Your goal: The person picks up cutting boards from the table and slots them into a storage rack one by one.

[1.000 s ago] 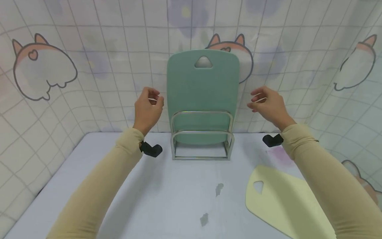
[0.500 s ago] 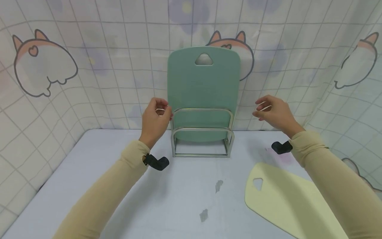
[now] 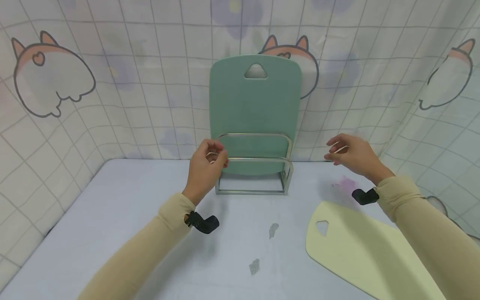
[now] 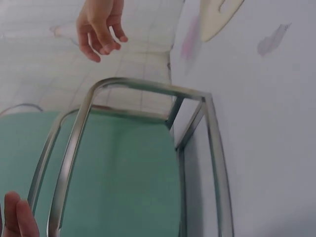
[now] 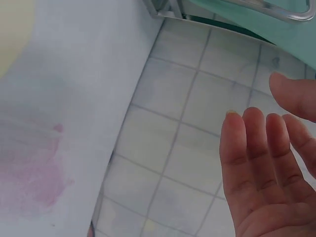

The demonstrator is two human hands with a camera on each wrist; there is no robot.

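Note:
A green cutting board (image 3: 255,100) with a cut-out handle stands upright in a metal rack (image 3: 255,159) at the back of the table. My left hand (image 3: 206,171) is in front of the rack's left side, overlapping it in the head view, fingers loosely bent and holding nothing. To the right of the rack, my right hand (image 3: 356,156) hovers in the air with relaxed fingers (image 5: 254,148) and nothing in them. On the table below it lies a pale yellow cutting board (image 3: 360,246), partly shaded by the right arm.
The white table (image 3: 123,200) meets a tiled-print curtain wall (image 3: 150,83) with cartoon animals behind the rack. Two grey patches (image 3: 254,266) and a pink stain (image 3: 345,183) mark the tabletop. A black camera mount sits on each wrist.
Both hands have moved lower and to the right, the left from beside the green board to the rack's front left. Both boards and the rack stay put; the head view has tilted slightly.

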